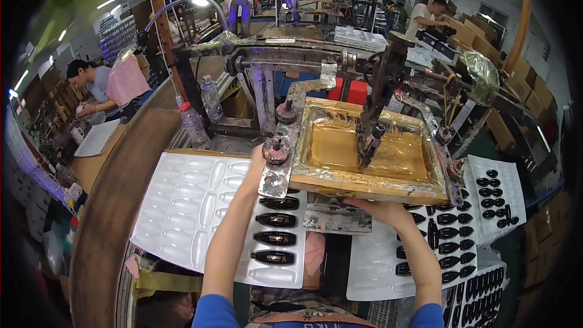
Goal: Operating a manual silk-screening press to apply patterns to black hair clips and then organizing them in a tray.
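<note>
A wood-edged printing screen (364,191) with glossy amber mesh (331,149) sits in a metal press in front of me. My left hand (259,157) is at the frame's left clamp knob (276,150), its fingers mostly hidden behind the metal bracket. Under the screen's front edge is my right hand (382,211), close to a metal bed (337,221); its fingertips are covered. Below my left hand, a white moulded tray (176,206) carries black bottle-shaped pieces (274,238) with gold printing. A second white tray (370,267) by my right forearm carries more black pieces (449,246).
The dark press arm (384,85) comes down over the mesh. Plastic bottles (193,124) stand left of the press, beside a curved brown bench edge (115,206). More trays of black parts (495,197) lie at right. Two people work farther off, left and right.
</note>
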`<state>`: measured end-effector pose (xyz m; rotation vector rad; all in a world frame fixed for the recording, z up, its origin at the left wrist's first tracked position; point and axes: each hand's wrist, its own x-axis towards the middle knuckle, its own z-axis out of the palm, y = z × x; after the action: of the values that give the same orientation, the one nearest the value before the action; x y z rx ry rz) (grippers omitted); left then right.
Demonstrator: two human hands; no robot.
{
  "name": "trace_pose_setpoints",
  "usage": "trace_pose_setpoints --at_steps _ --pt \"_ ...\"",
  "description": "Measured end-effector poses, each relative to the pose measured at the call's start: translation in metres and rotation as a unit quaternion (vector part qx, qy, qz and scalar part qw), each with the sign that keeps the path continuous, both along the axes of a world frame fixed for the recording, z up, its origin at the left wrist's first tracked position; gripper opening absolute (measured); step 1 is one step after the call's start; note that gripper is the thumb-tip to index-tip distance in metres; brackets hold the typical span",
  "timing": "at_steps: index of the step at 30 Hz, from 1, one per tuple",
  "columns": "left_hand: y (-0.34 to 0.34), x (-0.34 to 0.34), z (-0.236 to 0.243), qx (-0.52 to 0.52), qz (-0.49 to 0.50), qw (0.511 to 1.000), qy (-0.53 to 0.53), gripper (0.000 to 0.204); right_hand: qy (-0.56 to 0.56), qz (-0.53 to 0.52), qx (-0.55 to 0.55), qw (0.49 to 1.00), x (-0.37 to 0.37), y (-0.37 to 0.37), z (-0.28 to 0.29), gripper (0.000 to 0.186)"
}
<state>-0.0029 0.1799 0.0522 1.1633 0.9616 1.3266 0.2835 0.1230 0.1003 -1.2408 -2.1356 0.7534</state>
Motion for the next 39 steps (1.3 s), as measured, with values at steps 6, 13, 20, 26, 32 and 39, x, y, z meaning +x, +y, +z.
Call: trace_pose_setpoints --at_steps 6,13,20,26,32,39 --pt "-0.155 -0.038 -0.006 0.000 0.215 0.969 0.122 0.011 -0.017 0.039 -0.034 0.998 -0.005 0.002 0.000 0.053" --pt "-0.247 -0.008 -0.057 -0.137 0.224 0.962 0.079 0.008 -0.010 -0.084 0.061 0.995 0.035 -0.020 -0.006 0.050" --pt "-0.258 0.012 -0.083 -0.151 0.245 0.944 0.159 0.008 -0.067 -0.110 0.041 0.991 0.079 -0.084 -0.018 0.033" --pt "-0.255 0.016 -0.084 -0.007 0.261 0.869 0.421 0.006 -0.260 -0.167 -0.040 0.950 0.115 -0.133 -0.031 0.028" --pt "-0.252 0.014 -0.089 0.023 0.249 0.854 0.456 0.007 -0.361 -0.144 -0.022 0.921 0.142 -0.140 -0.060 0.038" --pt "-0.220 0.007 -0.046 0.092 0.302 0.844 0.434 0.010 -0.215 -0.227 -0.118 0.943 0.140 -0.136 -0.032 0.045"
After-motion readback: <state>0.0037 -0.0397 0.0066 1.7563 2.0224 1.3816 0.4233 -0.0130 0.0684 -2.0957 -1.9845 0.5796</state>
